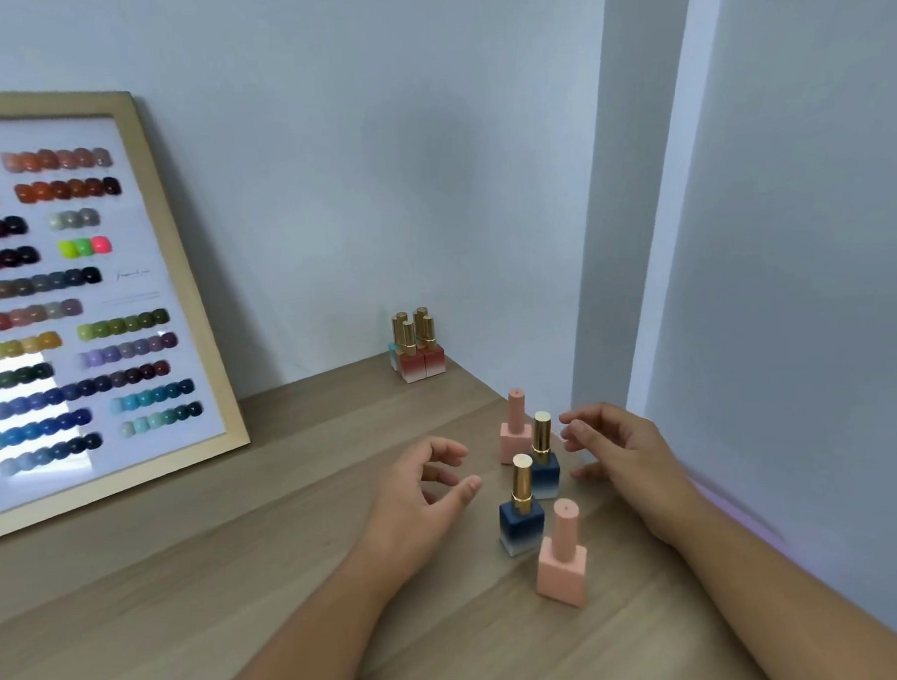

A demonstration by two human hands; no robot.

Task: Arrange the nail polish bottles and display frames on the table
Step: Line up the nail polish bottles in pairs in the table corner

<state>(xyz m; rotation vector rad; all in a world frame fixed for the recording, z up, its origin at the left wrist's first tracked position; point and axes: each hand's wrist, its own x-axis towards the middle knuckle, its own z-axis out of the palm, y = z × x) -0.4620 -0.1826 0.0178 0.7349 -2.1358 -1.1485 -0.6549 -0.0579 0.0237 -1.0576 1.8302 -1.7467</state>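
Several nail polish bottles stand upright in a loose row on the wooden table (pixel 190 582): a far pink bottle (pixel 515 429), a blue bottle with a gold cap (pixel 544 459), a second blue one (pixel 519 511), and a near pink bottle (pixel 562 556). My left hand (pixel 422 490) hovers open just left of the row, fingers curled, holding nothing. My right hand (pixel 616 450) is open on the right side, fingertips near the gold cap of the far blue bottle, not touching it. A wood-framed display of colour swatches (pixel 75 304) leans against the wall at left.
A tight cluster of red and teal bottles with gold caps (pixel 417 349) stands in the back corner against the wall. The wall runs close along the table's right edge (pixel 699 483).
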